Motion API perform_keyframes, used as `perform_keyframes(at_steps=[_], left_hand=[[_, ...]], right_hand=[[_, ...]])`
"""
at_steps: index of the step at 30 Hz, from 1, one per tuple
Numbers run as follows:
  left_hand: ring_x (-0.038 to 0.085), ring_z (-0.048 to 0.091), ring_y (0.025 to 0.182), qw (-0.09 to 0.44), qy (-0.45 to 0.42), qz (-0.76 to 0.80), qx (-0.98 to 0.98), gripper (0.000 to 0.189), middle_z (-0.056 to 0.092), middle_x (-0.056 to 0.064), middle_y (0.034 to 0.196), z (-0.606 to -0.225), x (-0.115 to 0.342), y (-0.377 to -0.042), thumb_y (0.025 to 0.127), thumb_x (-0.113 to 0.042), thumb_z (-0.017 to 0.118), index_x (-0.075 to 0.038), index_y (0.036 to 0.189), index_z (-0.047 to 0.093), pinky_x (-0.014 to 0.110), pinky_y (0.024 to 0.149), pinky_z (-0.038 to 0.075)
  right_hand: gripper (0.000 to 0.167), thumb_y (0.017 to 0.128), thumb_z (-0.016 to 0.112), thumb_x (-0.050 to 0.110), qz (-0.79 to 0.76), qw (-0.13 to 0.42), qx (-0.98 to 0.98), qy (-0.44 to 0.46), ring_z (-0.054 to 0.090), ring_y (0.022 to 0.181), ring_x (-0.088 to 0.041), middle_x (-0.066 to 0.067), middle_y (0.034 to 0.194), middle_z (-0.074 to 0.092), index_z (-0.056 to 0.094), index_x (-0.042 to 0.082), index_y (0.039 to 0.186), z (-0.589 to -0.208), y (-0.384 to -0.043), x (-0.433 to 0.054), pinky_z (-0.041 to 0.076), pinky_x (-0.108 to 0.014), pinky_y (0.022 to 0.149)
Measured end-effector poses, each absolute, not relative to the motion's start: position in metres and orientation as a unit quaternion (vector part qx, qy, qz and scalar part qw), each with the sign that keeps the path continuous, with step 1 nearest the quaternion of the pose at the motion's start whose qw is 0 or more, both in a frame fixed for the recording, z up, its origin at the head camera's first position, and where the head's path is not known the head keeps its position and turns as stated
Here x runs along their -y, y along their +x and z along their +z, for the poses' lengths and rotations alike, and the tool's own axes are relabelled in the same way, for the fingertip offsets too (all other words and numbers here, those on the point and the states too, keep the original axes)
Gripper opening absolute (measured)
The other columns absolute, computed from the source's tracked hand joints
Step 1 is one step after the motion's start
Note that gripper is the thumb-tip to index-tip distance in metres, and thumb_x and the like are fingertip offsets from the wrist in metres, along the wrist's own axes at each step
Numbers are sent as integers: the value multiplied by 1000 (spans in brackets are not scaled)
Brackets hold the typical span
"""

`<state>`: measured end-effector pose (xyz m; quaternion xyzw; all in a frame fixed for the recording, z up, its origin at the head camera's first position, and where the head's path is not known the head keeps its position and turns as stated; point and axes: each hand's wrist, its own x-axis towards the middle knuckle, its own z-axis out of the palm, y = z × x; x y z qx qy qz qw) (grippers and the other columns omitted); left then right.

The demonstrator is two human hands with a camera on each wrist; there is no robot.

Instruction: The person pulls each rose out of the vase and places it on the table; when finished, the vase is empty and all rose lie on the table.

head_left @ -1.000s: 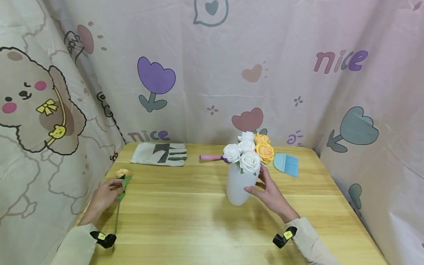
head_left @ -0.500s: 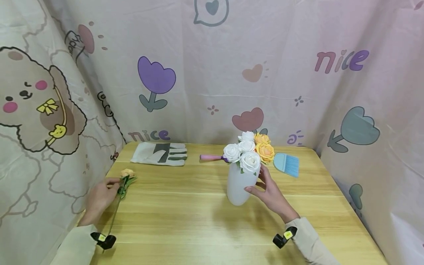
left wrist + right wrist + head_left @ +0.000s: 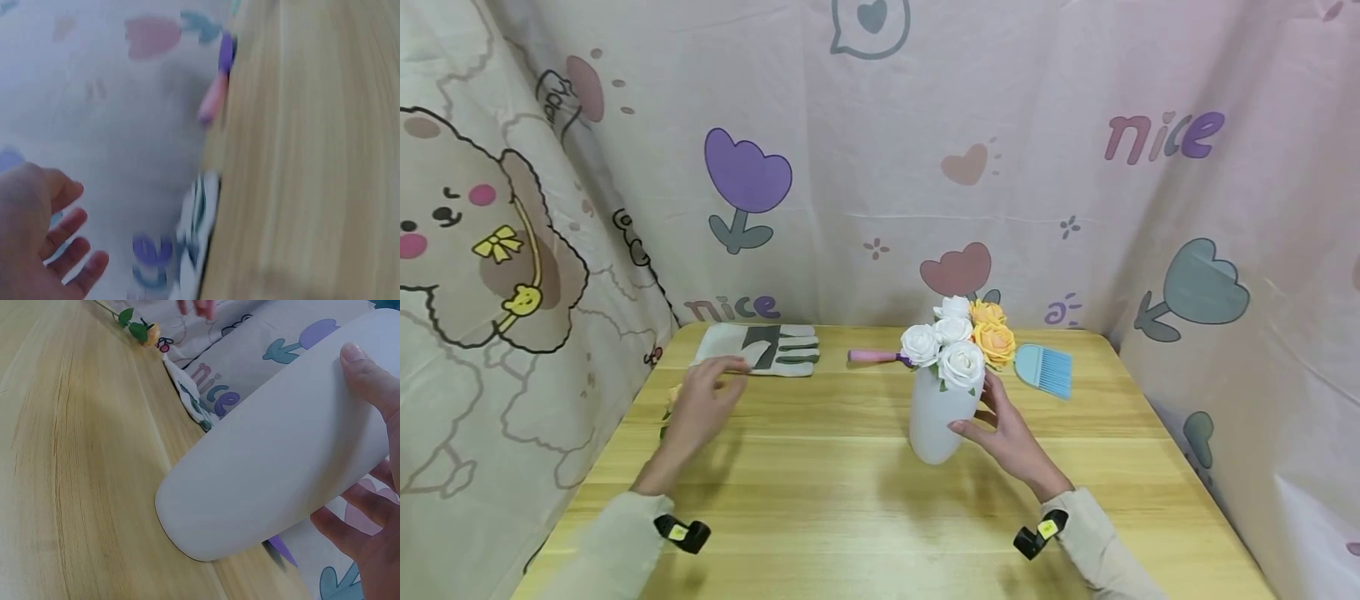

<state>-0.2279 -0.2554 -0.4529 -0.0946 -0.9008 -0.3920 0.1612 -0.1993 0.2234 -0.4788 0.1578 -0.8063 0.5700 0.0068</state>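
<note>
My right hand (image 3: pixel 1015 437) holds the white vase (image 3: pixel 934 417) by its right side, thumb in front and fingers behind. Out of the vase's top stand several white roses (image 3: pixel 961 364) and two orange-yellow roses (image 3: pixel 995 343). Raised above the table's left side, my left hand (image 3: pixel 700 408) has loosely bent fingers with nothing between them. A single pale orange rose (image 3: pixel 150 334) with green leaves lies on the table, mostly hidden behind that hand in the head view. In the head view the left fingertips overlap the work glove (image 3: pixel 797 343); whether they touch it cannot be told.
Along the back edge of the wooden table (image 3: pixel 820 500), a pink-handled tool (image 3: pixel 874 357) lies left of the vase, its purple end partly hidden. A light blue brush head (image 3: pixel 1043 372) lies to the right. Printed curtains (image 3: pixel 850 167) hang behind and beside the table.
My left hand has let go of the single rose, leaving it on the table, and has moved right and away from me. My right hand keeps its hold on the vase.
</note>
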Motion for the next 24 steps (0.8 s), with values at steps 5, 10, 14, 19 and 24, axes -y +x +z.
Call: perform_keyframes(at_steps=[5,10,14,19,24], left_hand=[[38,63,129,128,-163,-449,869,23,66,16,146,-447,203,-232,110,-18,65,-7,128,73,61,104,58],[31,59,139,105,-219,-477,845,26,67,10,147,-442,150,-231,107,-23,72,-12,130,74,59,109,57],[27,58,141,84,-259,-504,819,34,68,4,148,-431,110,-231,105,-26,76,-16,137,73,55,110,57],[24,60,138,69,-281,-538,792,41,69,1,143,-419,72,-231,103,-24,78,-15,142,70,49,110,59],[27,62,131,53,-302,-569,763,50,65,9,144,-410,46,-230,102,-19,79,-11,149,64,49,107,60]], right_hand=[[95,100,81,19,571,10,805,159,43,155,-48,-17,173,37,20,23,173,-480,-199,-224,46,-66,120],[96,100,81,21,567,12,809,157,43,155,-47,-15,174,37,19,23,174,-480,-200,-226,46,-65,120],[94,101,80,20,562,19,812,158,43,155,-48,-15,173,38,20,24,173,-479,-199,-226,47,-66,119],[94,102,80,21,561,13,812,161,43,155,-48,-15,173,37,20,25,173,-480,-200,-226,46,-66,120],[94,101,80,20,561,11,812,161,42,155,-48,-16,174,37,20,25,173,-480,-200,-224,46,-67,120]])
